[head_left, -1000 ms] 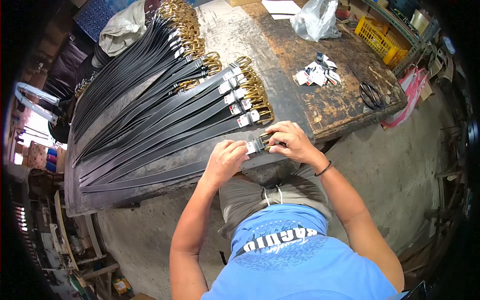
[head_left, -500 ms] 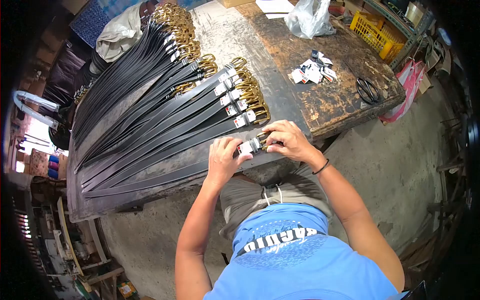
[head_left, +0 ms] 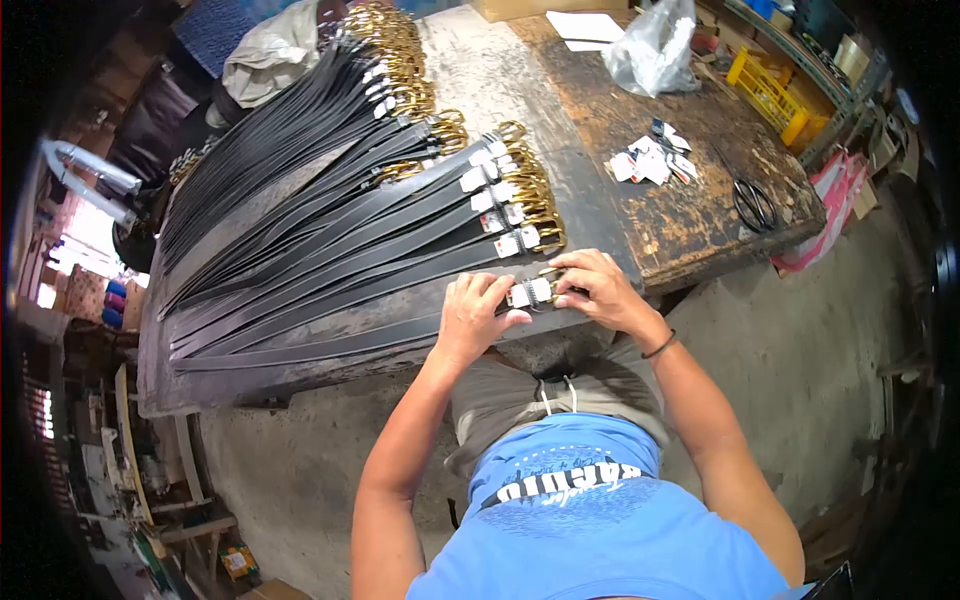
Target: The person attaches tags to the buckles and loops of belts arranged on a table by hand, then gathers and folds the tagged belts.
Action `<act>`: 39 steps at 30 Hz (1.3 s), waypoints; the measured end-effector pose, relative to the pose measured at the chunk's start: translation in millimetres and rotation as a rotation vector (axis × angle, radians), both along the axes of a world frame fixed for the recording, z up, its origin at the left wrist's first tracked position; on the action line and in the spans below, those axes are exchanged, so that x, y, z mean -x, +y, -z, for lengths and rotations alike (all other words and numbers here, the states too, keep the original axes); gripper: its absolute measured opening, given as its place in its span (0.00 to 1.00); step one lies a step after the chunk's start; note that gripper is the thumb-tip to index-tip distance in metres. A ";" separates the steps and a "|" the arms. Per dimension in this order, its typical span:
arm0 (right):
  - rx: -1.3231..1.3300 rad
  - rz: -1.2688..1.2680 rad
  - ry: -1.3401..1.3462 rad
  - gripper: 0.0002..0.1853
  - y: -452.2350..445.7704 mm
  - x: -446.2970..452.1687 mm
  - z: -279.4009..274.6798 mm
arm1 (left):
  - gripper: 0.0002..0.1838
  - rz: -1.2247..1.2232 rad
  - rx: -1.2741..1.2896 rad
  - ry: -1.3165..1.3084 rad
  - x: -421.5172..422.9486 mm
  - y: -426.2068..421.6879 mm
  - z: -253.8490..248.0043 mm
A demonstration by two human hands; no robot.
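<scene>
Nearest to me, a black belt (head_left: 330, 347) lies along the table's front edge, a white tag (head_left: 530, 292) near its buckle. Closed on the strap just left of the tag is my left hand (head_left: 472, 312). My right hand (head_left: 603, 290) pinches the buckle end; its fingers hide most of the buckle. Behind this belt, a row of black belts (head_left: 400, 255) lies side by side with gold buckles (head_left: 545, 210) and white tags towards the right. A larger bundle of belts (head_left: 270, 130) spreads farther back.
On the brown tabletop (head_left: 700, 240) are loose tags (head_left: 652, 160), black-handled scissors (head_left: 753, 205), a clear plastic bag (head_left: 650, 50) and white paper (head_left: 584, 28). A yellow crate (head_left: 765, 95) stands beyond the table. A pink-and-white bag (head_left: 830, 215) hangs by its right corner.
The camera view has shifted, so the table and its contents sit farther right in the picture. Both hands stay on the same belt, with its tag still showing between them.
</scene>
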State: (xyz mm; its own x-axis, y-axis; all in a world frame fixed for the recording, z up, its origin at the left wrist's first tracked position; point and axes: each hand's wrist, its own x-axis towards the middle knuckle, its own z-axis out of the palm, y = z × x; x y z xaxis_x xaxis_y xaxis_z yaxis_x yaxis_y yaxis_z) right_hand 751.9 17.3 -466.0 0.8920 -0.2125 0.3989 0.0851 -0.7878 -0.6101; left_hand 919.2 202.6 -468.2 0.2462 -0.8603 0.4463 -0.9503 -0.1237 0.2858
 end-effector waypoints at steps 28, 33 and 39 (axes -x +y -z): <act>0.057 0.332 0.084 0.04 -120.9 72.7 -94.8 | 0.37 -0.070 0.021 -0.063 -181.5 56.2 -19.1; 0.086 0.300 0.033 0.06 -84.2 33.5 -115.4 | 0.38 -0.124 -0.126 0.078 -198.3 73.8 -25.5; 0.142 0.068 -0.056 0.09 -87.6 -61.6 -99.6 | 0.36 -0.328 -0.127 -0.094 -234.3 135.6 -44.1</act>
